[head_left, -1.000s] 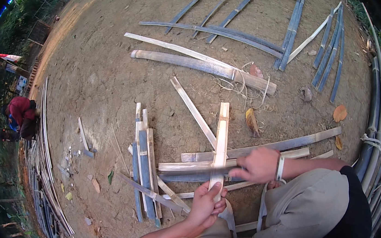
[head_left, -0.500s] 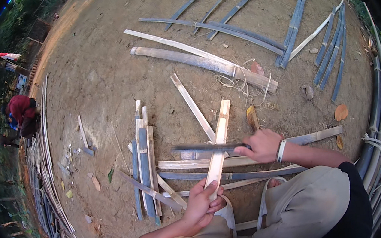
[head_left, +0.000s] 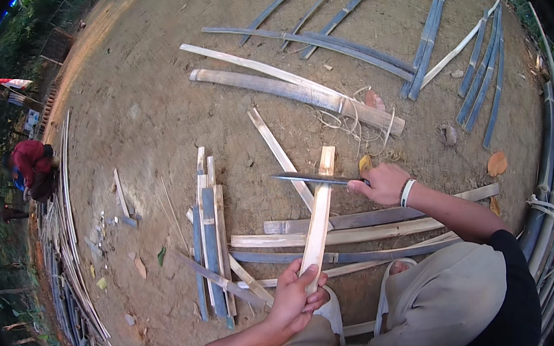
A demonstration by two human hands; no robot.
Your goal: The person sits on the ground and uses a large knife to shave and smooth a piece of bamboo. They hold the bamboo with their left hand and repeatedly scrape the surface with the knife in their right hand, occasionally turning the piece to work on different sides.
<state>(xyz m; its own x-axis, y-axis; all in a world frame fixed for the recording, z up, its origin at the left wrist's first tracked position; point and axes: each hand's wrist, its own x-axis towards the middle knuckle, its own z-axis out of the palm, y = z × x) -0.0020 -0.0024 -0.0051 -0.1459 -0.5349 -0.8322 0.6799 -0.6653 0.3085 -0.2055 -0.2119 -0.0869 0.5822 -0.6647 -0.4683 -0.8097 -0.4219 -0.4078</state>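
My left hand [head_left: 296, 299] is closed round the near end of a pale split bamboo strip [head_left: 318, 226], which slants up and away from me with its inner face showing. In my right hand [head_left: 386, 186] is the handle of a machete [head_left: 308, 178]. Its long dark blade points left and lies across the strip near the far end. Beneath the strip, several bamboo slats [head_left: 364, 232] lie crosswise on the dirt. A narrow slat [head_left: 281, 152] rests on the ground just beyond the blade.
Left of my hands lies a bundle of cut slats [head_left: 213, 247]. Farther off are a broad bamboo piece [head_left: 268, 87] with loose fibres and a lattice of strips [head_left: 354, 9]. Long poles [head_left: 550, 171] line the right side. A person in red [head_left: 32, 165] bends at far left, beside stacked bamboo [head_left: 64, 263].
My right hand and the machete have moved away from me along the strip, toward its far end. The left hand keeps its hold in nearly the same place.
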